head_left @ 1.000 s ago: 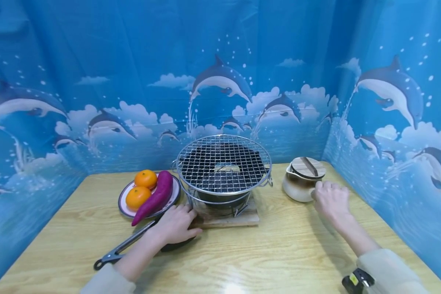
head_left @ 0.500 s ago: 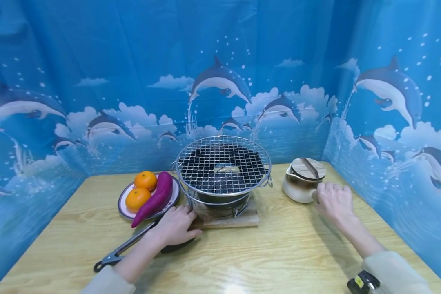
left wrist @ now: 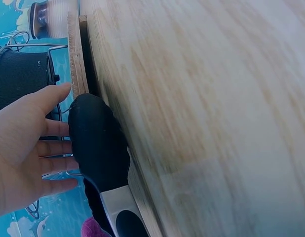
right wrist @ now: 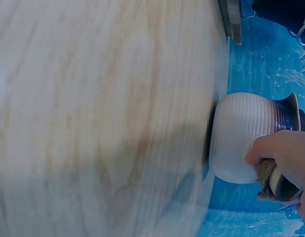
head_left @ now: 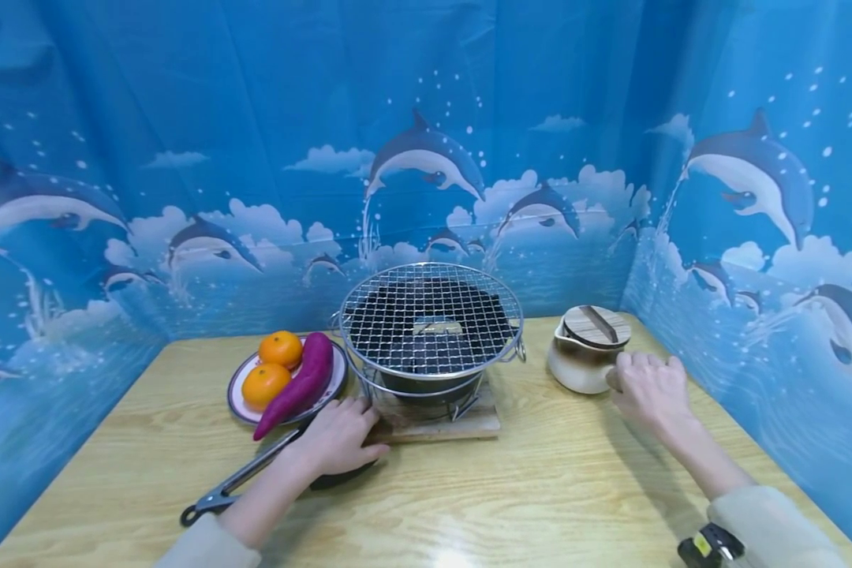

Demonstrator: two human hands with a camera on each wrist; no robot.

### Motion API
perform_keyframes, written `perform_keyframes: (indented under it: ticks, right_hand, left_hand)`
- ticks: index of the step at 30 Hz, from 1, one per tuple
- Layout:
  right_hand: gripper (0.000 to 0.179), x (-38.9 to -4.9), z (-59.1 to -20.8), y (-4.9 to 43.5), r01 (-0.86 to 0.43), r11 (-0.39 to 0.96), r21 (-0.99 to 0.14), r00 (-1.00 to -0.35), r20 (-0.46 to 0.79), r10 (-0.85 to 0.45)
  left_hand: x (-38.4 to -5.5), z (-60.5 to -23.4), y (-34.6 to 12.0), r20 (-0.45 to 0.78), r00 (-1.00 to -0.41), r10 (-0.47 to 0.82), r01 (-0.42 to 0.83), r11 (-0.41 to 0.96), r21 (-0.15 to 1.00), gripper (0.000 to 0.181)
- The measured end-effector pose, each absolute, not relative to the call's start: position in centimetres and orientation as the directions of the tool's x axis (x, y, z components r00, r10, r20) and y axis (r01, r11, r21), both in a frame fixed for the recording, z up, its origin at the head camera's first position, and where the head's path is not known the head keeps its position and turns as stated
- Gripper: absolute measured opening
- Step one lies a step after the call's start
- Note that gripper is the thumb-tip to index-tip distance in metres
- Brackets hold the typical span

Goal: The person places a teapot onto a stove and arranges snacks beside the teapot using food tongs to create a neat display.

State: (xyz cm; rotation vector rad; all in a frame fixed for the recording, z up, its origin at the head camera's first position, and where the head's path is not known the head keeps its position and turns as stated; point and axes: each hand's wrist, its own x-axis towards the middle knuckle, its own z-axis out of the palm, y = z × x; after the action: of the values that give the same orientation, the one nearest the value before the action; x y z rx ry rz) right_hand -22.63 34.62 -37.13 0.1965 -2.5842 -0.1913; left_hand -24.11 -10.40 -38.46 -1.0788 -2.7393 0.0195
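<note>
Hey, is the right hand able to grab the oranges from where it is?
Probably not as things stand. The right hand grips the handle of the jug, and the grill stands between it and the oranges. The left hand is much nearer to them.

Tongs [left wrist: 99,140]: black end is largely covered by left hand [head_left: 339,435], head view.
Pot handle [right wrist: 277,182]: partly hidden by right hand [right wrist: 285,153].
Sleeves [head_left: 209,544]: cut off by head view's near edge.
</note>
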Motion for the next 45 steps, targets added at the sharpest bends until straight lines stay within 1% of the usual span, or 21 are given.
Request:
perform_keyframes:
  ticks: [8,14,22,30,40,45]
  right_hand:
    - [0.025,-22.5,-36.5,34.8,-0.107,0.977,0.183,-0.851,0.491,-0.185]
    - [0.024,-22.4,-36.2,34.8,-0.105,0.98,0.17,-0.857,0.485,-0.175]
    - [0.022,-22.3,-35.8,34.6,-0.108,0.976,0.188,-0.835,0.516,-0.192]
    - [0.024,-22.2,-35.4,34.3,-0.11,0.972,0.207,-0.83,0.519,-0.204]
    - [0.025,-22.4,-35.1,34.2,-0.132,0.961,0.244,-0.777,0.577,-0.253]
    - [0.03,-22.3,-34.7,34.3,-0.125,0.962,0.244,-0.787,0.567,-0.246]
  left_hand:
    - [-24.1,-38.5,-10.5,0.182,-0.715,0.675,0.674,0.735,-0.075,0.049]
    - [-24.2,-38.5,-10.5,0.161,-0.728,0.666,0.667,0.743,-0.059,0.052]
    - [-24.1,-38.5,-10.5,0.149,-0.731,0.666,0.666,0.744,-0.055,0.052]
    - [-24.2,-38.5,-10.5,0.143,-0.734,0.664,0.663,0.746,-0.061,0.053]
    - [-24.0,-38.3,-10.5,0.13,-0.739,0.661,0.659,0.749,-0.06,0.053]
    - [-24.0,-38.2,-10.5,0.13,-0.738,0.663,0.661,0.748,-0.062,0.052]
